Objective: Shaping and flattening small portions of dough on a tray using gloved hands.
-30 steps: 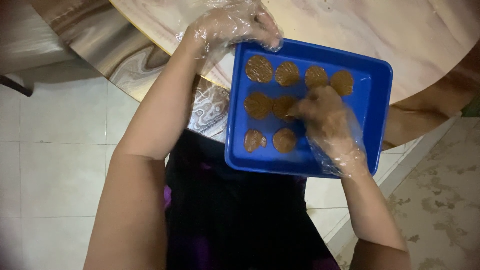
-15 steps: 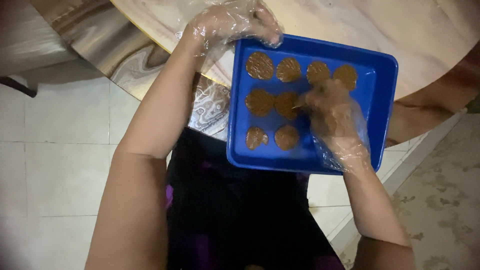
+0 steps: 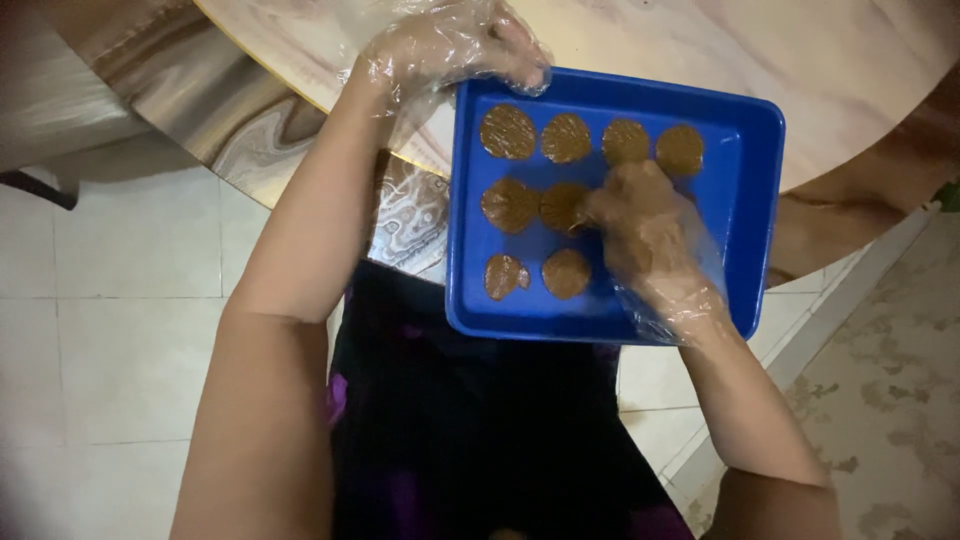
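A blue square tray (image 3: 745, 150) lies at the edge of a round marbled table and juts out over my lap. It carries several flat brown shell-shaped dough pieces (image 3: 508, 131) in rows. My left hand (image 3: 450, 45), in a clear plastic glove, grips the tray's far left corner. My right hand (image 3: 645, 230), also gloved, is inside the tray with its fingertips pressed on a dough piece (image 3: 562, 205) in the middle row. The right part of that row is hidden under the hand.
The marbled table top (image 3: 640, 40) fills the upper view, with a brown patterned rim (image 3: 200, 90) at the left. Pale floor tiles (image 3: 110, 300) lie below left. A speckled floor (image 3: 890, 400) is at the right. My dark clothing (image 3: 480, 430) is beneath the tray.
My right hand has shifted a little within the tray and now presses on the middle row. My left hand keeps its hold on the corner.
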